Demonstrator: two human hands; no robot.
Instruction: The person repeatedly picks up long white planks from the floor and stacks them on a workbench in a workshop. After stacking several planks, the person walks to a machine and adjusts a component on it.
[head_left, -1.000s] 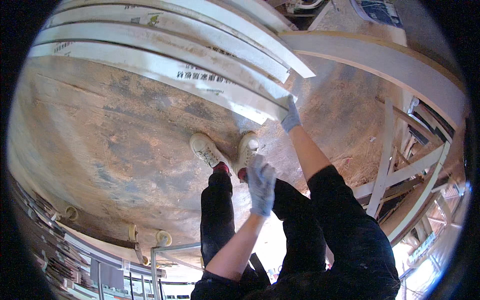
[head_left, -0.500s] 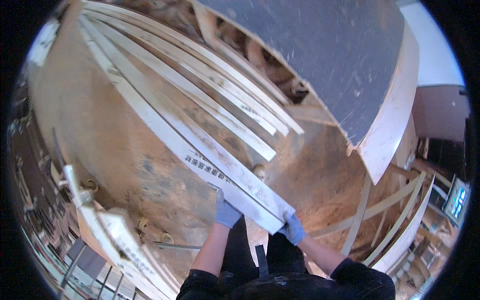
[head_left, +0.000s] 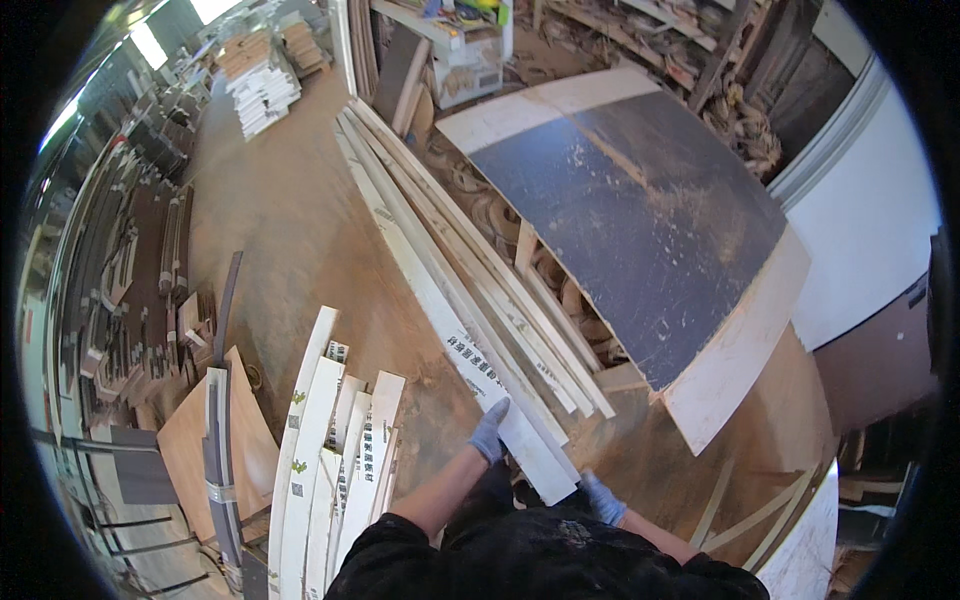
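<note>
Raised further, white board gripped by both gloved hands.

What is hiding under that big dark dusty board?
Under the large dark dusty flat board, curved pale wooden pieces peek out along its left edge, and more beyond its far edge. Whatever lies beneath its middle is covered, so it cannot be seen.
</note>
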